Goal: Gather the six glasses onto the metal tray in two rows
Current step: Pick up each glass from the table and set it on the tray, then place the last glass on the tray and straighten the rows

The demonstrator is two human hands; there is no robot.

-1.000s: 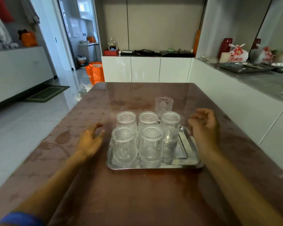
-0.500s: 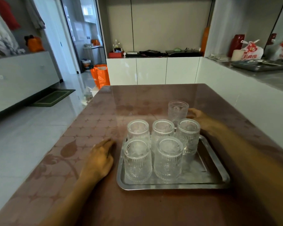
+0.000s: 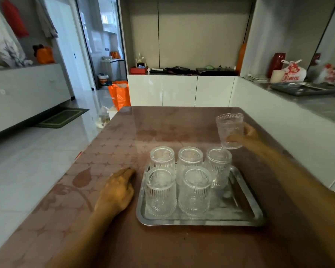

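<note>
The brown patterned counter (image 3: 172,130) carries the metal tray (image 3: 246,207), the landmark here, sitting near my edge of it. Five ribbed glasses (image 3: 194,192) stand upside down on the tray: three in the far row and two in the near row, leaving the tray's near right corner bare. My left hand (image 3: 116,192) rests palm down on the counter just beside the tray's left rim, its grip flat and holding nothing, much as half a second ago. My right hand (image 3: 246,137) is beyond the tray's far right corner, its grip closed around the sixth glass (image 3: 230,130), mouth up. Half a second ago that glass stood on the counter behind the tray's far row; now I hold it lifted clear of the counter, above and just past the far right glass.
</note>
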